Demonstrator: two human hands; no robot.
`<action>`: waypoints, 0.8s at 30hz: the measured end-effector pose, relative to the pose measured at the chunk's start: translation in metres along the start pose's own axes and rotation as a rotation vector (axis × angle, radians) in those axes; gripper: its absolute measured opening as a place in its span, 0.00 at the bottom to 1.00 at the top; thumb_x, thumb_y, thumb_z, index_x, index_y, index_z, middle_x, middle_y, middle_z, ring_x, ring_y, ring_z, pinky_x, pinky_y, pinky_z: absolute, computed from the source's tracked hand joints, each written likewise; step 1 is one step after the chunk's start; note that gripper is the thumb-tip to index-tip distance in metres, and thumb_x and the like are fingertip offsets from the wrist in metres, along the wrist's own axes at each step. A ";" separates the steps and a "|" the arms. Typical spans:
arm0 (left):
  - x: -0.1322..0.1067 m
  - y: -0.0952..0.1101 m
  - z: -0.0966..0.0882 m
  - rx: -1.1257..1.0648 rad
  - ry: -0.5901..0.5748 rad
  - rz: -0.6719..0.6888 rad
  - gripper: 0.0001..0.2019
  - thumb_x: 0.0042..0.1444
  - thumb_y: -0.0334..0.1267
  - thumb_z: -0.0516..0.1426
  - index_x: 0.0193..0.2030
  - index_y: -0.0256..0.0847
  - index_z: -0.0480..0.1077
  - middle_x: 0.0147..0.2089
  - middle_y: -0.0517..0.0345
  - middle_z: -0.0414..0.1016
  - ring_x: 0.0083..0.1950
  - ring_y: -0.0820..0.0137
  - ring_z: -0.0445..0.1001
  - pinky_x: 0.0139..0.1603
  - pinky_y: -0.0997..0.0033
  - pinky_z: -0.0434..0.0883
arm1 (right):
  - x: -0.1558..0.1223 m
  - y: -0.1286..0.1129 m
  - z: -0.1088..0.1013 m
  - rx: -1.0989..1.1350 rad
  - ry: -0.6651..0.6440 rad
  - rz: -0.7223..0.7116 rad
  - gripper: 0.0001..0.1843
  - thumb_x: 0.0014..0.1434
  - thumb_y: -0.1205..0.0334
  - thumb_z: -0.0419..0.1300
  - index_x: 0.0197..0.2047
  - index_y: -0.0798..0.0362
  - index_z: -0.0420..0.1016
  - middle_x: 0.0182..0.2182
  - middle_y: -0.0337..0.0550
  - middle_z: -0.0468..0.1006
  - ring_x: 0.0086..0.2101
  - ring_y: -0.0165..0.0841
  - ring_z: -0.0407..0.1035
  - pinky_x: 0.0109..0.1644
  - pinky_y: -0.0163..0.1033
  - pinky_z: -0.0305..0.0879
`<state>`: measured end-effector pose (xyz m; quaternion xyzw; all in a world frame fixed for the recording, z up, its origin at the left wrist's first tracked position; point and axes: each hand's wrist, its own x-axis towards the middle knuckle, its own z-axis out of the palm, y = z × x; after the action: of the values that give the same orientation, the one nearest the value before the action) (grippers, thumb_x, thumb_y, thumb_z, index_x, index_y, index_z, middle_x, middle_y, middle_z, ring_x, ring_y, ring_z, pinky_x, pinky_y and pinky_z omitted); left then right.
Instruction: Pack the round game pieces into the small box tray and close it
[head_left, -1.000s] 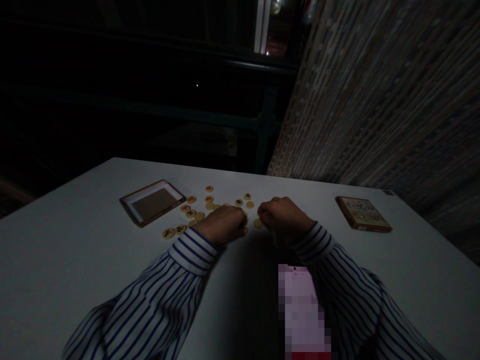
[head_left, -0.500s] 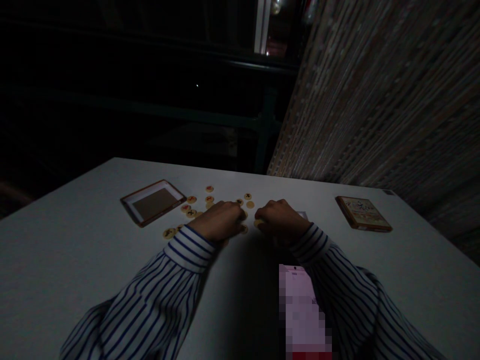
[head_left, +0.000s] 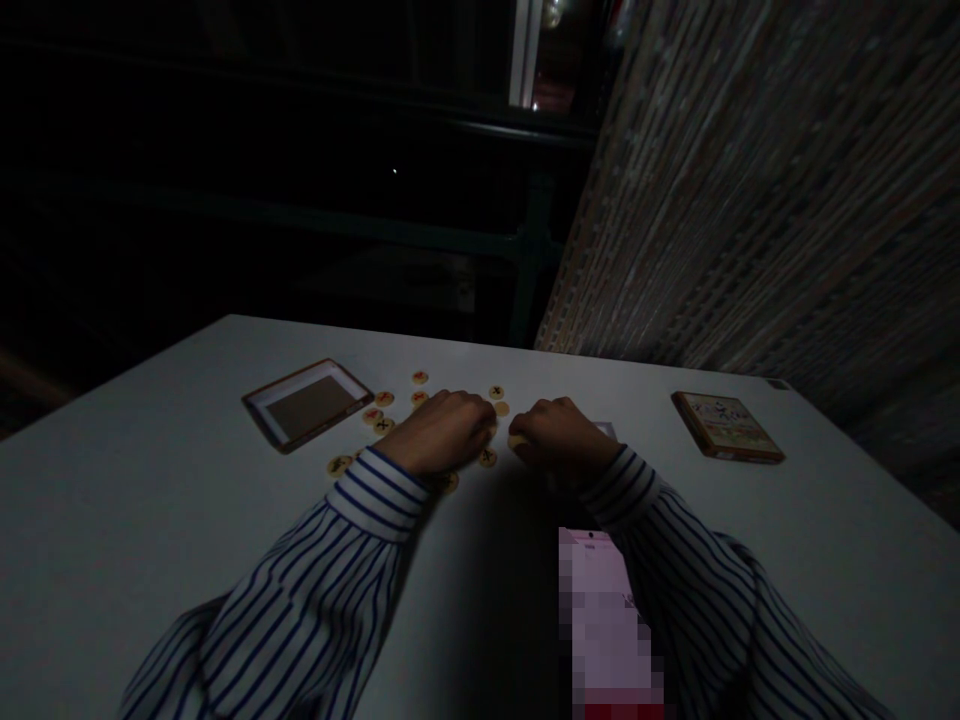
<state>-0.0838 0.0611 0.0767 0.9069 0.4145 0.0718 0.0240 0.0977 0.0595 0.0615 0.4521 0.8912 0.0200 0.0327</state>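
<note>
Several round pale game discs [head_left: 384, 425] with red or black marks lie scattered on a white table [head_left: 150, 520]. My left hand [head_left: 442, 432] rests knuckles-up over the middle of the discs, fingers curled down onto them. My right hand [head_left: 559, 435] sits just to its right, fingers curled and pinched at a disc [head_left: 516, 441] by its fingertips. Both arms wear striped sleeves. What lies under either palm is hidden.
An open brown-rimmed box tray [head_left: 307, 404] lies left of the discs. A brown box lid [head_left: 726, 426] with a printed top lies at the far right. A brick wall rises on the right; the background is dark. A blurred pink patch sits near the front edge.
My left hand has slid a little forward over the discs, uncovering two discs near my wrist. My right hand moved slightly back and left.
</note>
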 end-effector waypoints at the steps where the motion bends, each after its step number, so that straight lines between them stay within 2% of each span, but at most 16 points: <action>1: 0.000 0.000 0.000 0.005 0.007 0.003 0.13 0.56 0.40 0.45 0.36 0.39 0.70 0.37 0.51 0.74 0.38 0.65 0.71 0.36 0.68 0.63 | 0.000 0.001 -0.002 0.020 0.006 0.011 0.14 0.55 0.57 0.49 0.41 0.51 0.71 0.36 0.46 0.75 0.40 0.38 0.67 0.43 0.43 0.54; 6: 0.002 -0.001 0.002 0.010 0.057 0.002 0.11 0.54 0.38 0.48 0.36 0.39 0.69 0.36 0.52 0.73 0.38 0.65 0.70 0.37 0.69 0.62 | -0.004 0.004 -0.012 0.214 0.123 0.066 0.17 0.56 0.54 0.50 0.44 0.52 0.71 0.38 0.47 0.76 0.40 0.36 0.68 0.43 0.39 0.58; 11: 0.002 0.001 -0.001 -0.006 0.123 0.013 0.10 0.52 0.41 0.51 0.38 0.40 0.67 0.38 0.53 0.72 0.40 0.65 0.69 0.39 0.68 0.63 | -0.005 0.008 -0.013 0.642 0.233 0.073 0.13 0.54 0.57 0.52 0.40 0.54 0.72 0.36 0.43 0.76 0.38 0.31 0.69 0.42 0.35 0.61; 18: 0.002 0.008 -0.004 -0.048 0.210 0.012 0.13 0.51 0.42 0.54 0.42 0.40 0.64 0.40 0.55 0.72 0.42 0.64 0.69 0.41 0.67 0.63 | -0.002 0.005 -0.014 1.093 0.225 0.113 0.13 0.51 0.57 0.56 0.35 0.58 0.71 0.27 0.41 0.75 0.30 0.29 0.68 0.33 0.33 0.62; 24: 0.003 0.009 -0.004 -0.078 0.247 0.016 0.12 0.53 0.43 0.52 0.42 0.40 0.65 0.40 0.54 0.72 0.42 0.65 0.69 0.41 0.67 0.62 | -0.003 0.005 -0.017 1.203 0.209 0.134 0.11 0.51 0.58 0.56 0.33 0.58 0.70 0.19 0.34 0.69 0.22 0.25 0.63 0.25 0.30 0.55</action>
<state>-0.0756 0.0570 0.0820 0.8928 0.4039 0.1993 0.0076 0.1020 0.0597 0.0784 0.4418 0.7145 -0.4404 -0.3168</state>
